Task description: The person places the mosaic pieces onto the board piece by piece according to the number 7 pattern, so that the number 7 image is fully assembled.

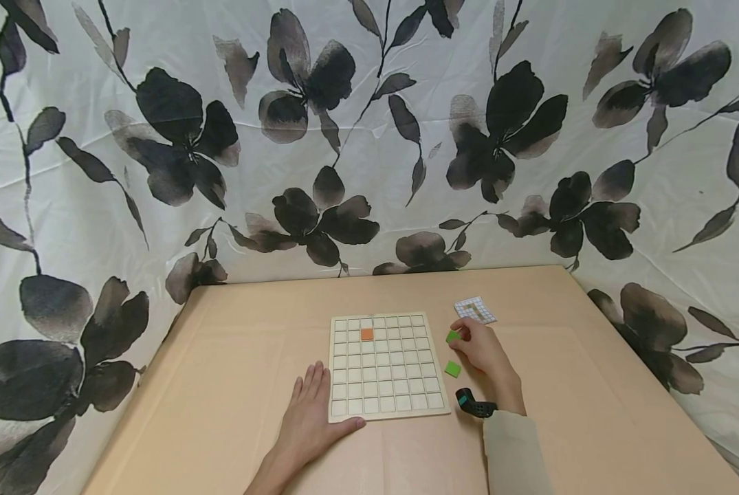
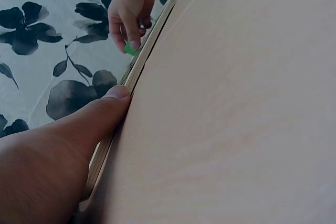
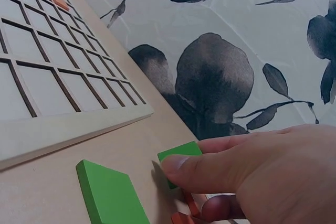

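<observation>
A pale wooden grid board (image 1: 384, 373) lies on the table with one orange square tile (image 1: 366, 334) in a cell of its second row from the far side. Beside the board's right edge, my right hand (image 1: 483, 347) pinches a green square tile (image 3: 185, 149) between thumb and fingers. A second green tile (image 1: 452, 369) lies nearer me, also right of the board. My left hand (image 1: 310, 419) rests at the board's near left corner, fingers straight along its left side, thumb (image 2: 113, 100) against the front edge.
A small card with a coloured grid pattern (image 1: 476, 309) lies beyond my right hand. Red-orange pieces (image 3: 184, 219) show partly under that hand in the right wrist view. The table (image 1: 233, 371) meets a floral cloth (image 1: 400, 158) behind it.
</observation>
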`<state>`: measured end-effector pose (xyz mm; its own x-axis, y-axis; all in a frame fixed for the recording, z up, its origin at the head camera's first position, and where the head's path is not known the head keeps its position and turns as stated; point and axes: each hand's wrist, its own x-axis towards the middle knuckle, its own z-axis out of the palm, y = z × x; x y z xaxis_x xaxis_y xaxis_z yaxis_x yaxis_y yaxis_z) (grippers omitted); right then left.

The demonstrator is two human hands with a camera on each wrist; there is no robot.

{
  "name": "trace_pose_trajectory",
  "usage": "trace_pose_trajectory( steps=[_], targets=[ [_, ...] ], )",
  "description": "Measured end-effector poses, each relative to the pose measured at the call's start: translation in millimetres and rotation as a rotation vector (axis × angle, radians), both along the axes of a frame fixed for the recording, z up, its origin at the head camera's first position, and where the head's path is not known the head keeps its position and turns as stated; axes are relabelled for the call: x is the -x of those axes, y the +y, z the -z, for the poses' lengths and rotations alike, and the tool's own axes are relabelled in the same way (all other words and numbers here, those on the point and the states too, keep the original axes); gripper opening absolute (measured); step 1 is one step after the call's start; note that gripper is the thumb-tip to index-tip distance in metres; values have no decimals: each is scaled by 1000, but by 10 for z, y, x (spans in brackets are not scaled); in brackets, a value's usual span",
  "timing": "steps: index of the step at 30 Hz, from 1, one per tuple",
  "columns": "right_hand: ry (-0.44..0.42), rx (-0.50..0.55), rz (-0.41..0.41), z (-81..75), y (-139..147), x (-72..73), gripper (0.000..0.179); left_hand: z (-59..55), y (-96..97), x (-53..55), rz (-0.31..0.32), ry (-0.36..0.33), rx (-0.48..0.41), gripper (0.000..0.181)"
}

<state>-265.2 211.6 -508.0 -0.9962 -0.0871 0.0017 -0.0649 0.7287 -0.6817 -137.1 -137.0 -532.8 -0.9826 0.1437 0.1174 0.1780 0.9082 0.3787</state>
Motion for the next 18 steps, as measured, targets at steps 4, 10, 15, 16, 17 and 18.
trace_pose_trajectory(
  steps=[4,10,15,16,17,18],
  targets=[
    [1,16,21,-11,-10,-9,21,-2,2,-1,1,7,-2,122],
    [9,18,35,-23,-31,-16,21,-8,0,-1,1,3,-4,122],
    [21,25,52,-29,-59,-12,24,-8,1,-3,0,-5,-4,122],
    [26,26,53,-30,-67,-10,24,-7,2,-2,0,-5,-5,122],
    [32,27,53,-29,-73,-7,24,-7,2,-1,0,-5,-4,122],
    [35,29,55,-32,-81,-5,24,-6,3,1,3,1,-4,122]
  ],
)
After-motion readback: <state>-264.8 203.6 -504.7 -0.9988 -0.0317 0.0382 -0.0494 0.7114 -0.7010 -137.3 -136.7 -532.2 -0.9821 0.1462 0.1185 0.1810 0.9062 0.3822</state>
